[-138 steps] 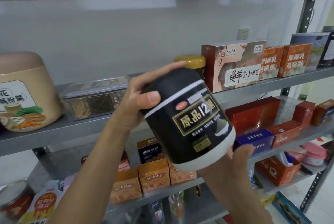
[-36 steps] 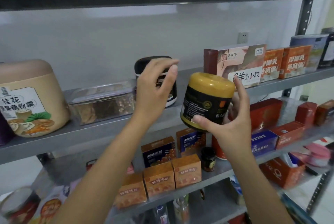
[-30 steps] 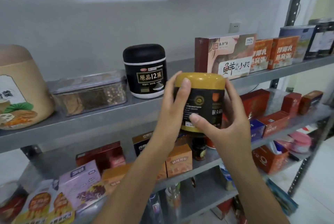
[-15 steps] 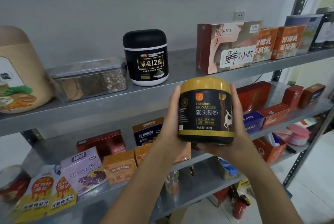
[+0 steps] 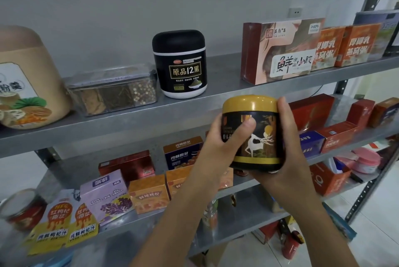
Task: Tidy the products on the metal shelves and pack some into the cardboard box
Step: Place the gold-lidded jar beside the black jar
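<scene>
Both my hands hold a black jar with a gold lid point(image 5: 257, 135) in front of the metal shelves point(image 5: 133, 115). My left hand point(image 5: 220, 148) grips its left side, thumb across the label. From the right and below, my right hand point(image 5: 287, 152) wraps the jar, fingers curled up its far side. A white deer picture on the jar faces me. On the upper shelf a black jar with a white base point(image 5: 180, 64) stands upright, apart from my hands.
The upper shelf also carries a tan tub point(image 5: 26, 79), a clear plastic box point(image 5: 114, 89) and a row of red and orange cartons point(image 5: 280, 51). The lower shelf point(image 5: 248, 184) bears several small boxes and yellow pouches point(image 5: 62, 223). A shelf post point(image 5: 367, 189) stands at right.
The black jar was set upright on the upper shelf. Both hands took the gold-lidded jar, lowered it and turned it, so the deer picture faces me instead of the text label.
</scene>
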Tool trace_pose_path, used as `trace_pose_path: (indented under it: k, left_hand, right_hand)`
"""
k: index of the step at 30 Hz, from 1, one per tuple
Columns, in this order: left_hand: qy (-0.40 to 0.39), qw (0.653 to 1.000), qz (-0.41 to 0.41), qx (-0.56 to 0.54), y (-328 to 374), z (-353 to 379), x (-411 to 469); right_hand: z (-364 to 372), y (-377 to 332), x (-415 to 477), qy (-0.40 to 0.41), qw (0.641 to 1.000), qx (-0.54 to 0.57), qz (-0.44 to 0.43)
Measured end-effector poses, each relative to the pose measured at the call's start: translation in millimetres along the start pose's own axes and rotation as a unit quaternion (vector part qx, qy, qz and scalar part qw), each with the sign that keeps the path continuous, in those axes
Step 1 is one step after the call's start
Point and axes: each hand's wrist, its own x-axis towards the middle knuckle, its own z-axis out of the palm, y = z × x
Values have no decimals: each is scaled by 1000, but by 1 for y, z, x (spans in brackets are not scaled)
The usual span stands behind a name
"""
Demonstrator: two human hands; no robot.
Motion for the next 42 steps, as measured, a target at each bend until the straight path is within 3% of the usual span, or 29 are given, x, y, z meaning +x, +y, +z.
trace_pose_path:
  k: [2, 5, 10, 12, 14, 18, 25, 35, 42]
  left_hand:
    - [10, 999, -13, -43, -3, -1, 1]
    - [24, 991, -18, -129, -7, 1, 1]
    - [64, 982, 5, -177, -12, 8, 3]
    - [61, 986, 0, -154, -16, 10, 3]
    - [50, 991, -1, -123, -21, 10, 4]
    - [44, 995, 8, -89, -21, 4, 9]
    - [36, 999, 29, -14, -1, -17, 24]
    - [69, 996, 16, -60, 4, -28, 25]
    - [23, 999, 40, 23, -1, -42, 22]
  right_hand:
    - [0, -1, 1, -13, 1000, 5, 11]
    - [3, -5, -1, 5, 987, 106, 122]
    - [5, 5, -8, -60, 912, 290, 283]
    - [4, 8, -8, -103, 870, 377, 301]
    - [6, 10, -8, -96, 845, 436, 295]
    - [13, 10, -8, -1, 839, 454, 300]
    - [25, 8, -19, 10, 827, 467, 312]
    - [34, -6, -13, 46, 850, 412, 325]
    - [38, -7, -23, 91, 874, 355, 321]
